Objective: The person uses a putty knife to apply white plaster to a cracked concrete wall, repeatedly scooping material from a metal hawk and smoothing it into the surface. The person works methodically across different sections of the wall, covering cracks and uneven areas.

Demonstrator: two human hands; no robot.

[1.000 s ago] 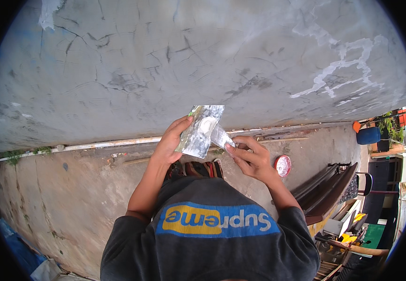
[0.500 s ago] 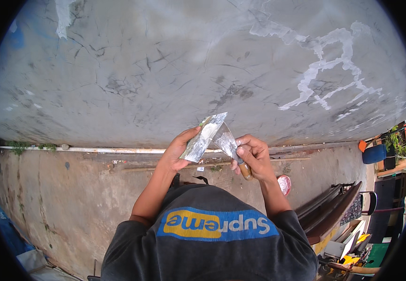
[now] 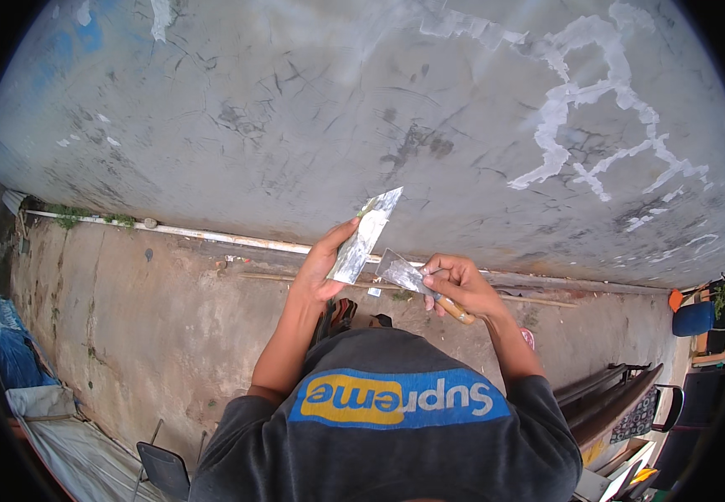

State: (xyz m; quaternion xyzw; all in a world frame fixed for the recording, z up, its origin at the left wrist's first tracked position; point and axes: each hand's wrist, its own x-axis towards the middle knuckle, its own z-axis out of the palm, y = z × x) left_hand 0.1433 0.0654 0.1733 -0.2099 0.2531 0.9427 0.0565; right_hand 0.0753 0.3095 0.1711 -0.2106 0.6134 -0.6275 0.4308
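A person's left hand [image 3: 322, 263] grips a flat plate [image 3: 368, 234] at mid-frame, fingers closed on its left edge, white paste [image 3: 371, 226] on its face. Just right, the right hand [image 3: 465, 286] pinches a scraper [image 3: 402, 273], fingers curled in around the base of its smeared blade, which sits near the plate but apart from it. A red tub [image 3: 529, 338] shows partly behind the right forearm, its contents hard to make out; a blue drum [image 3: 694, 319] stands at far right, its inside hidden. A white-patched wall [image 3: 295, 142] fills the upper frame.
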